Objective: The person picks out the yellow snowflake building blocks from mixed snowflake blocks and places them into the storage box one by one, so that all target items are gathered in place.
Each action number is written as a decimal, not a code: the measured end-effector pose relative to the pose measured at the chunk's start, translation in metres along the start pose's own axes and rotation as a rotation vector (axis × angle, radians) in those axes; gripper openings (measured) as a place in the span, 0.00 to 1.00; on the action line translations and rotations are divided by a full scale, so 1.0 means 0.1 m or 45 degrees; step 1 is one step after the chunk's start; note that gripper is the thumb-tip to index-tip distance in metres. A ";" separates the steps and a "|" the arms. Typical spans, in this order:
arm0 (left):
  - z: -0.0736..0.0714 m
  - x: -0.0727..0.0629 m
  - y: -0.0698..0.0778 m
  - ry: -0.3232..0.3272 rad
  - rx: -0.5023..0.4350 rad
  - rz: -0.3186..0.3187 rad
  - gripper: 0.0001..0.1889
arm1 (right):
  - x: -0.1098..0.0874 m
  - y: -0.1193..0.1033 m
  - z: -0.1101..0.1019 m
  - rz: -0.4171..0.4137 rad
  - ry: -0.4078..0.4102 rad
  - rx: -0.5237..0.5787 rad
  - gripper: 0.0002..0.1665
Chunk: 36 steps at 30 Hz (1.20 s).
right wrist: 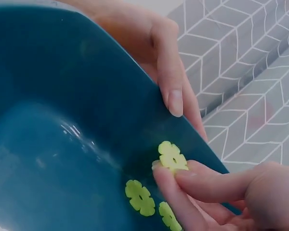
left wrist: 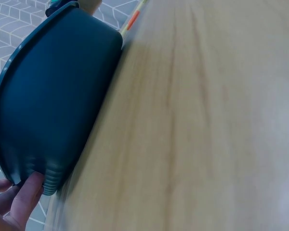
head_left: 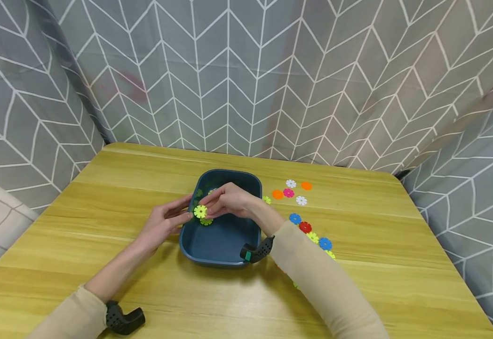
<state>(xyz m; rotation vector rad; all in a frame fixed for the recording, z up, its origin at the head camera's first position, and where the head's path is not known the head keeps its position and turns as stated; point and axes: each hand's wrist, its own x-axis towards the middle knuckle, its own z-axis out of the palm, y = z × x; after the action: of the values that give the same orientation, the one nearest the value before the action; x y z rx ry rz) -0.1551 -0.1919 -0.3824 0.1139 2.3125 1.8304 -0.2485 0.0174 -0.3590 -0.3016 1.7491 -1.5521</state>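
Observation:
A dark blue plastic bin [head_left: 217,245] stands on the wooden table. My left hand [head_left: 162,223] grips its left side, with the thumb [right wrist: 176,101] over the rim and the fingers against the outer wall [left wrist: 53,96]. Over the inside of the bin, my right hand [head_left: 229,200] pinches a yellow-green snowflake disc [right wrist: 172,156] between thumb and finger. Below it in the bin lie more yellow-green discs [right wrist: 139,198], one partly hidden behind the right fingers. The right forearm covers part of the bin's right side.
On the table right of the bin, several loose discs lie scattered: white [head_left: 290,183], orange [head_left: 306,186], pink [head_left: 288,193], blue [head_left: 295,218] and red [head_left: 305,227]. Others are partly under the right sleeve [head_left: 314,268]. A patterned grey curtain [head_left: 246,84] hangs behind the table.

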 end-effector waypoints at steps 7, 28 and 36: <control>0.01 0.00 0.00 -0.004 -0.015 0.004 0.32 | -0.01 0.02 0.00 0.032 -0.068 -0.069 0.16; 0.02 0.00 0.00 -0.002 -0.029 0.017 0.33 | -0.07 0.08 0.00 0.100 -0.189 -0.239 0.08; 0.02 0.01 -0.01 -0.005 -0.020 0.018 0.33 | -0.06 0.09 0.02 0.098 -0.163 -0.316 0.06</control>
<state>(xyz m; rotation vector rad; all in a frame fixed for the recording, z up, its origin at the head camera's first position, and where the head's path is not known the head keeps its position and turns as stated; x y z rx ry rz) -0.1552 -0.1900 -0.3835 0.1318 2.2996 1.8529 -0.2404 0.0223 -0.3644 -0.4412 1.8305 -1.2349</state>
